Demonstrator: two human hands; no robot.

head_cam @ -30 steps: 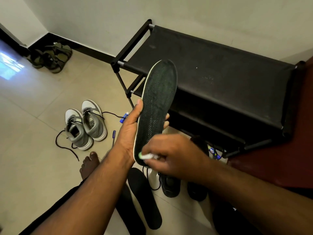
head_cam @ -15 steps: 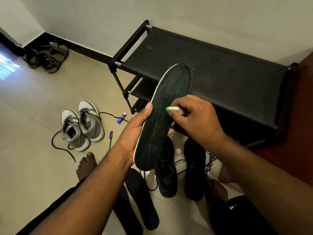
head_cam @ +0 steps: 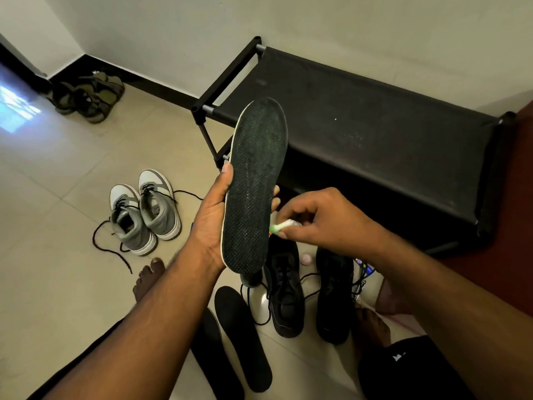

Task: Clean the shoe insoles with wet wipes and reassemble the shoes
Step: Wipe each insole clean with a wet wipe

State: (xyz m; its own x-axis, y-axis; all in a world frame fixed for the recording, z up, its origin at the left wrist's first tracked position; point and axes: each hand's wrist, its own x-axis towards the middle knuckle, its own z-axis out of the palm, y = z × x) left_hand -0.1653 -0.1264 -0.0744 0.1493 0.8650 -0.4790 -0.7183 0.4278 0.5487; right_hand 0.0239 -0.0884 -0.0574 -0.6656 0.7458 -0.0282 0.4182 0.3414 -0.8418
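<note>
In front of the long black fabric-topped shoe rack (head_cam: pixel 360 134), the left hand (head_cam: pixel 212 217) grips a dark perforated foam insole (head_cam: pixel 253 192) upright by its edges, while the right hand (head_cam: pixel 323 217) pinches a small white wadded wet wipe (head_cam: pixel 281 226) at the insole's right edge.

Beige tiled floor (head_cam: pixel 52 174), pale wall (head_cam: pixel 288 30) (dark skirting), black shoe rack (head_cam: pixel 360 116) against it

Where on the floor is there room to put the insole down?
Bare tile lies left of the grey and white sneakers, out toward the olive sandals by the wall. The black fabric shoe rack top is bare too. It is crowded below the hands: black lace-up shoes, two black insoles and feet.
</note>
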